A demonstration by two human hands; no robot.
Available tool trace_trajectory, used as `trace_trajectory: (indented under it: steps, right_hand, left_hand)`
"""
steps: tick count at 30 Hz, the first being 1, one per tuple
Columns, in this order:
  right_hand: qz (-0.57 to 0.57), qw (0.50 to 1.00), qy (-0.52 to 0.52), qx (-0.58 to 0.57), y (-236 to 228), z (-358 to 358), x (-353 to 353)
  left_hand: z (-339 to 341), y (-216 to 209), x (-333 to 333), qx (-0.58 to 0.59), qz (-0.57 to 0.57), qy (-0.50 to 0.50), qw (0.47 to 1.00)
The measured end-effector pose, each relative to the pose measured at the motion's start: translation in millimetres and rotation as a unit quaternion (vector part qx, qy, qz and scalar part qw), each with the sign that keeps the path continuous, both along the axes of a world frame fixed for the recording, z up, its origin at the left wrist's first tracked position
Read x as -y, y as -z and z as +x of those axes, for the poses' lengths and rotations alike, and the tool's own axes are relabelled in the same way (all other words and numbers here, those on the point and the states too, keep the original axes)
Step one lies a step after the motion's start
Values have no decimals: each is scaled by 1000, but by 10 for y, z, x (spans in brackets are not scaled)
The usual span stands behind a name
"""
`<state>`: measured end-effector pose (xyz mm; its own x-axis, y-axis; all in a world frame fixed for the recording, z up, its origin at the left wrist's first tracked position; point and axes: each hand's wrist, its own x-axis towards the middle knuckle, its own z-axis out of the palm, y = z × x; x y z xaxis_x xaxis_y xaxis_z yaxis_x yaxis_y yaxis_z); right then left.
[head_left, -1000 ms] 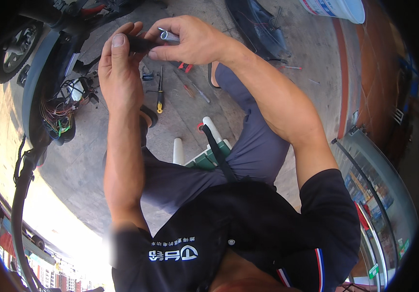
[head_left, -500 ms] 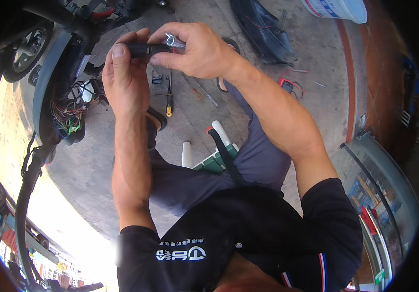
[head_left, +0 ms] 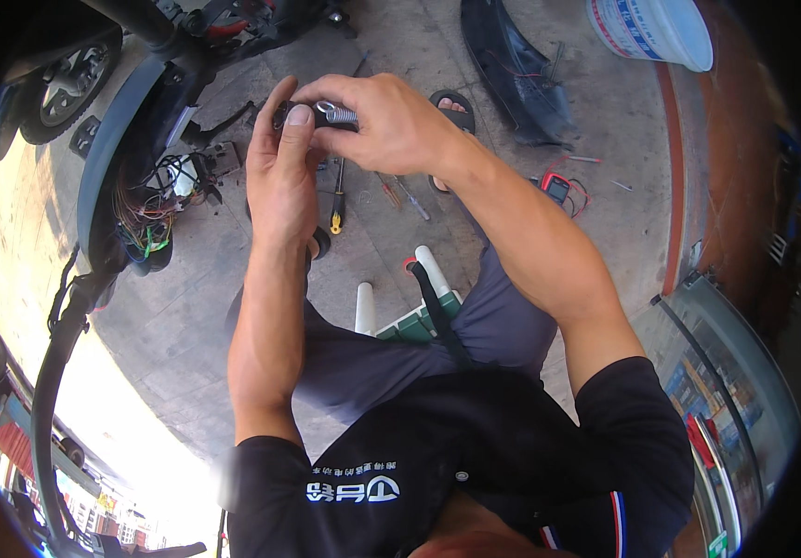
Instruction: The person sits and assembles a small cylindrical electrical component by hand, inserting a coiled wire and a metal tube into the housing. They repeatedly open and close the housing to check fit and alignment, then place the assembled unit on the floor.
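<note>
Both hands meet at the upper left of the head view, around a short black part [head_left: 317,122] with a silver coil spring [head_left: 340,114] at its near side. My left hand [head_left: 279,186] is closed on the part's left end, thumb on the near side and fingers behind. My right hand [head_left: 391,121] pinches its right end, where the spring lies between thumb and fingers. Much of the black part is hidden by the fingers, and its exact kind does not show.
A scooter frame [head_left: 103,177] with loose wires [head_left: 149,223] stands at left. On the floor lie a yellow-handled screwdriver [head_left: 337,214], a red multimeter [head_left: 556,187] and a black plastic panel [head_left: 507,79]. A white bucket [head_left: 651,33] is at the far right, a glass cabinet [head_left: 726,344] nearer.
The hands have drawn closer together, and the left hand covers more of the black part, which now looks shorter. The whole view has shifted slightly.
</note>
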<state>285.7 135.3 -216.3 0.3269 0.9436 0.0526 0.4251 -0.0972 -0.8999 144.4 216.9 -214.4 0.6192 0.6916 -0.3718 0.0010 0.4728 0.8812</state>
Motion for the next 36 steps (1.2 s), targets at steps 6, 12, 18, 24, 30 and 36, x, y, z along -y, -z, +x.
trace_trajectory:
  steps: [6,12,18,24,30,36]
  right_hand:
    - [-176,975,130,-37,961,665,-78]
    - [-462,864,198,-15,2538,1020,265]
    - [-491,843,213,52,3293,946,467]
    - [-461,839,284,56,3460,1062,517]
    - [-442,832,330,55,3288,1300,566]
    - [-375,904,182,93,2404,1884,398]
  left_hand:
    - [-90,-139,-243,-88,180,-39,979]
    - [-314,-199,-332,-85,154,-8,984]
    - [-397,-124,-365,-107,194,28,975]
    - [-415,-50,-305,-131,239,76,959]
    - [-370,-72,-238,-163,309,128,928]
    - [-373,-195,-164,-191,366,208,887]
